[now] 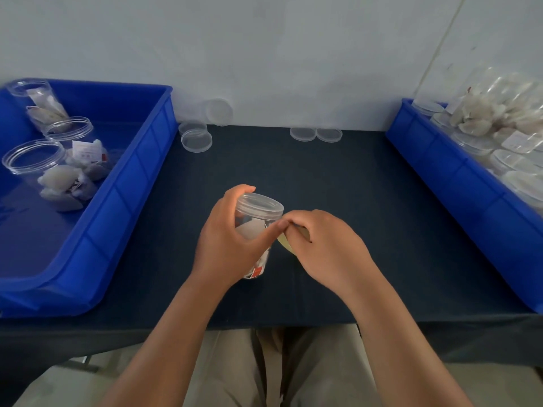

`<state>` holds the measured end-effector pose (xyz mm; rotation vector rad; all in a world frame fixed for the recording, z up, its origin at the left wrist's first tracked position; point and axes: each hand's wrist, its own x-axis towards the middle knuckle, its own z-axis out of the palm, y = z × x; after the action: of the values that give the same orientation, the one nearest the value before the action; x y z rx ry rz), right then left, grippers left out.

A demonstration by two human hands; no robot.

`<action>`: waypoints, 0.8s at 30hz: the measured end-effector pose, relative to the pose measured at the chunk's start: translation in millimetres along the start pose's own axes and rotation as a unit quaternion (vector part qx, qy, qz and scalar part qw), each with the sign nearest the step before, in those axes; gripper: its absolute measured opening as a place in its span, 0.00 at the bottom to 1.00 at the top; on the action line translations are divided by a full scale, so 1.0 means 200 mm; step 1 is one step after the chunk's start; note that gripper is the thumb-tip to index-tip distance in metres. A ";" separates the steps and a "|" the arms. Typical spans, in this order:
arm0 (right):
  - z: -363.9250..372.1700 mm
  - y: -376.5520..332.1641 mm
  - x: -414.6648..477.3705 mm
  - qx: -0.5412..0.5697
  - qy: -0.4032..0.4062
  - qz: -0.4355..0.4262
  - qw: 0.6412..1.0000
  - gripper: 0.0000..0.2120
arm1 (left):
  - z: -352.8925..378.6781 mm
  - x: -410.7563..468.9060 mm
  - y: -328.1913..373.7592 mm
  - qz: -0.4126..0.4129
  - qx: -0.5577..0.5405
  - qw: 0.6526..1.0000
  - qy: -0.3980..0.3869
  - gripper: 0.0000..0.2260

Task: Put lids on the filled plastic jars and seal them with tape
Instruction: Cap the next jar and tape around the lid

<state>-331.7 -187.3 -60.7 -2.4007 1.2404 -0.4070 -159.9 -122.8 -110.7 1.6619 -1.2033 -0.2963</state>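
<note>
While the left hand (226, 239) wraps around a clear plastic jar (255, 230), the jar stands tilted on the dark table (352, 201) with its lid (260, 204) already on. Just right of that grip, the right hand (323, 248) pinches a yellowish strip of tape (284, 242) at the jar's side, its fingertips meeting the left thumb below the lid. Farther left of the hands sits a blue bin (123, 201) holding three open filled jars (44, 168). Beyond the hands, loose lids (196, 139) lie near the wall. Far right, another blue bin (440, 171) holds lidded jars (499, 113).
</note>
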 end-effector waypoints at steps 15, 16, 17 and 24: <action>0.03 -0.01 0.00 -0.065 0.040 -0.010 0.997 0.11 | -0.06 0.04 0.00 0.041 0.026 0.999 -0.012 0.31; 0.03 -0.02 0.01 -0.071 0.043 -0.011 0.997 0.11 | -0.06 0.05 0.00 0.040 0.022 0.999 -0.021 0.31; 0.03 -0.02 0.01 -0.077 0.045 -0.011 0.996 0.11 | -0.06 0.05 -0.01 0.039 0.021 0.999 -0.025 0.32; 0.02 0.00 0.02 -0.036 0.010 -0.018 0.999 0.12 | -0.05 0.06 -0.05 0.021 0.025 0.999 -0.011 0.27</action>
<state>-327.6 -190.5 -64.4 -2.4891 1.2406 -0.4040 -141.1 -127.1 -110.2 1.6782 -1.2708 -0.2600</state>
